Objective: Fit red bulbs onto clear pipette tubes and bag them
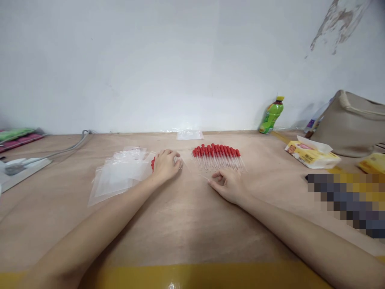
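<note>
My left hand [167, 163] rests palm down over a small group of red-tipped sticks [152, 164], its fingers curled round something hidden beneath them. Right of it, a row of thin clear sticks with red heads [215, 151] lies fanned on the table. Just in front of that row, my right hand [227, 184] is closed, thumb and fingers pinched near the end of a thin pale stick [203, 176]. Clear plastic bags [117, 174] are spread to the left of my left hand, partly overlapping.
Another clear bag [190, 135] lies by the wall. At the right stand a green bottle [272, 116], a yellow tissue pack [313, 154] and a beige bag [349, 128]. A white power strip [27, 172] with a grey cable lies at the left.
</note>
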Demonstrator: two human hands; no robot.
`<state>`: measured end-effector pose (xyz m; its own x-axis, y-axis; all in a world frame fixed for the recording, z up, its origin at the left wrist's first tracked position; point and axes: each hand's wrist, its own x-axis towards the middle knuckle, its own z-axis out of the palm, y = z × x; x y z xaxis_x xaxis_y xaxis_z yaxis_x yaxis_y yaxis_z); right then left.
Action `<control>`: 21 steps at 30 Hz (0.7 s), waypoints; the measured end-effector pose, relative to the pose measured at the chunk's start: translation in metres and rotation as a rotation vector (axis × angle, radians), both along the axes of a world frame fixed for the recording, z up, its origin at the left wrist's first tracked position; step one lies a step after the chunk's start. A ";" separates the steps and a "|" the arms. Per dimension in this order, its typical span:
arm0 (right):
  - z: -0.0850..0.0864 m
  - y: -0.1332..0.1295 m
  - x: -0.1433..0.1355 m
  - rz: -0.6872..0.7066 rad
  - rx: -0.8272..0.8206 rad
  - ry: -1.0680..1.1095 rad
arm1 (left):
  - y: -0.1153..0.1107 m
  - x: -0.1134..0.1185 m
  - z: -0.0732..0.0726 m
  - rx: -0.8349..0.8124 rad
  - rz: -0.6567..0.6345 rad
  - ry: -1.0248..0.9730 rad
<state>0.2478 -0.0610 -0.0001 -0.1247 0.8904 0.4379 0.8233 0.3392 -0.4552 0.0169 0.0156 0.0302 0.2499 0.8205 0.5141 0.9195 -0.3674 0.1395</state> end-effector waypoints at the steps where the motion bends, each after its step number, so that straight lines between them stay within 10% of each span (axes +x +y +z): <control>1: 0.000 0.002 0.000 0.007 -0.015 -0.002 | 0.009 0.000 0.006 -0.043 0.073 0.015; 9: -0.003 0.007 -0.002 0.017 -0.084 -0.045 | 0.054 -0.059 0.033 -0.385 0.420 -0.077; 21: 0.000 0.004 -0.004 0.005 -0.079 -0.060 | 0.048 -0.074 0.014 -0.568 0.261 -0.253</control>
<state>0.2434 -0.0568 0.0000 -0.1530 0.9213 0.3575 0.8481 0.3081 -0.4310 -0.0573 0.0636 0.0442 -0.0644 0.9979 0.0016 0.8818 0.0562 0.4682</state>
